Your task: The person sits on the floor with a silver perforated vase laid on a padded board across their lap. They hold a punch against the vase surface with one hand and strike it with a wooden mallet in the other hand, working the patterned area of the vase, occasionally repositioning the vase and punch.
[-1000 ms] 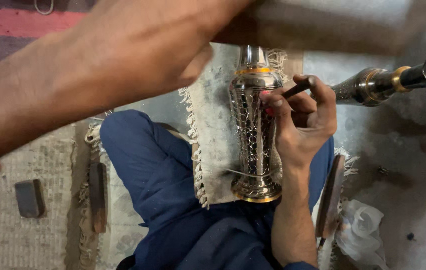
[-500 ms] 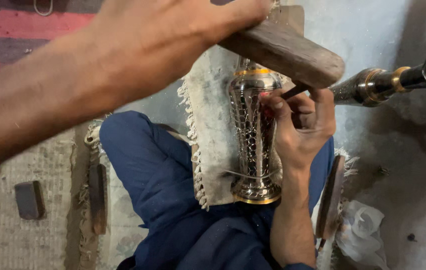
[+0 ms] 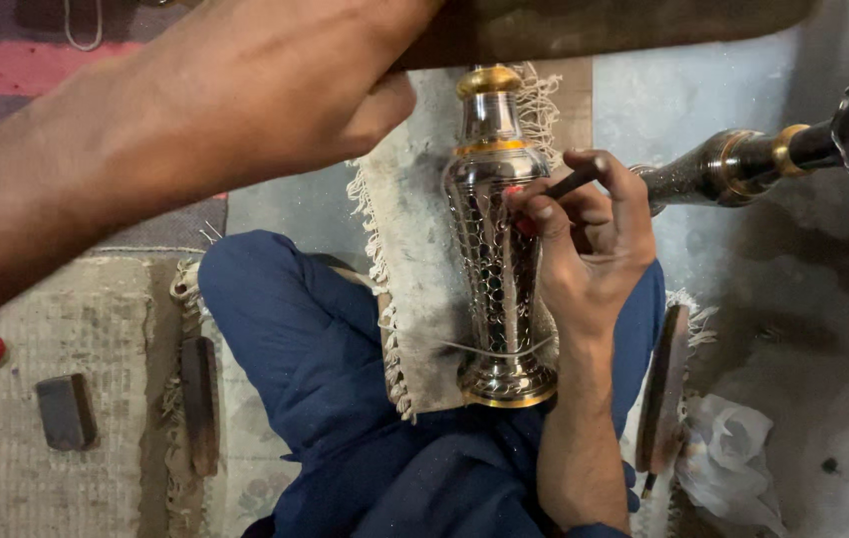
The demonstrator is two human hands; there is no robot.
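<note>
Vase (image 3: 499, 259), silver with gold bands, lies lengthwise on a fringed mat (image 3: 414, 299) over the person's blue-trousered lap, mouth far, base near. Left hand (image 3: 584, 244) pinches a thin dark tool (image 3: 574, 181), tip against the vase's upper body. Right hand (image 3: 275, 90), raised at far left, grips a wooden mallet (image 3: 604, 25) above the vase. A metal stem (image 3: 743, 164) lies at right.

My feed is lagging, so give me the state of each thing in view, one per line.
Vase: lying lengthwise on the fringed cloth, steadied.
Punch: tip against the vase, pinched in the right hand.
Mallet: raised above the vase, gripped by the left hand.
Metal stem: lying apart, untouched.
Block: on the mat, untouched.
</note>
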